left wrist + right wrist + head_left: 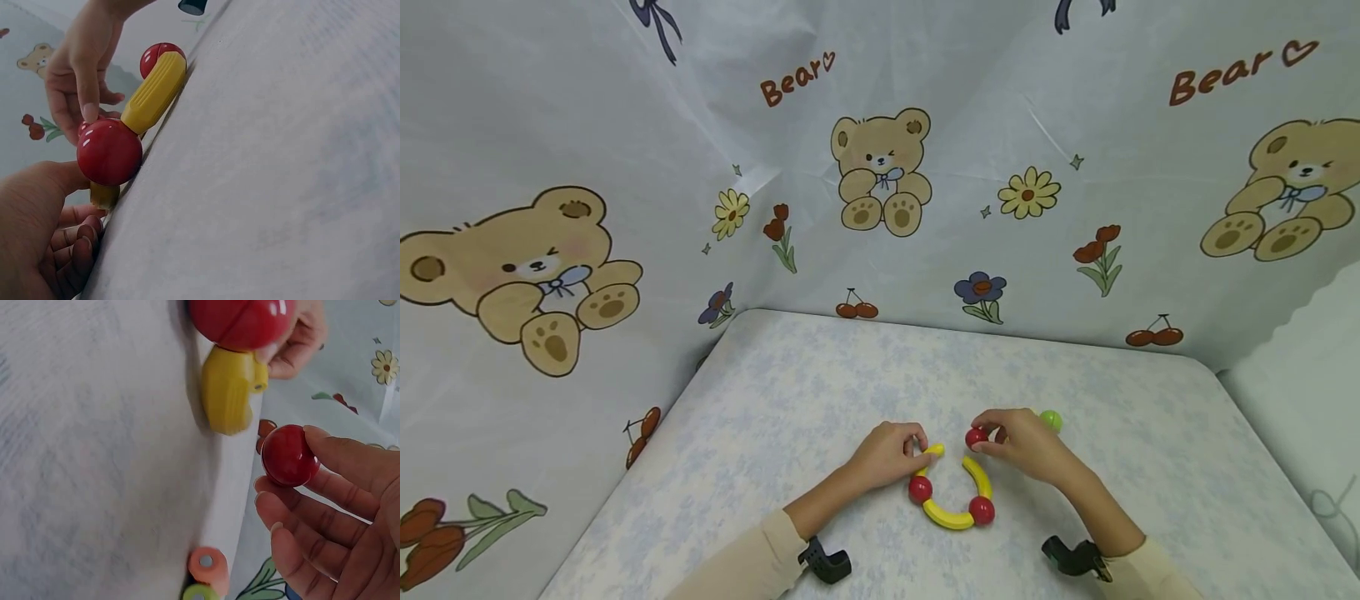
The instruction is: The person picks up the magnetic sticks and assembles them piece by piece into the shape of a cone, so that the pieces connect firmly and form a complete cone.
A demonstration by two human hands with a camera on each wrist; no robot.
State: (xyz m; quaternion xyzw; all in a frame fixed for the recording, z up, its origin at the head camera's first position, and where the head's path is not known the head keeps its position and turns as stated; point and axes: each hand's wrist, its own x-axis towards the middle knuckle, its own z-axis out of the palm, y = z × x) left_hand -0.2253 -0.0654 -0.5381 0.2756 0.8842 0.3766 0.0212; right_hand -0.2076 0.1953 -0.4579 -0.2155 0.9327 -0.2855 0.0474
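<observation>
A toy chain of curved yellow pieces (947, 517) and red balls (981, 509) lies in a U shape on the cloth-covered table (775, 400). My left hand (916, 448) pinches the free end of the left yellow piece (934, 451), just above a red ball (920, 489). My right hand (988, 440) holds a loose red ball (976, 437) in its fingertips above the right yellow piece (977, 475). The right wrist view shows that ball (289, 456) held apart from the yellow end (230, 390). In the left wrist view a red ball (109, 152) joins a yellow piece (154, 92).
A green ball (1051, 420) sits on the table just behind my right hand. An orange piece (206, 562) and a green one (197, 592) show in the right wrist view. Bear-printed cloth walls (880, 175) enclose the table at back and left.
</observation>
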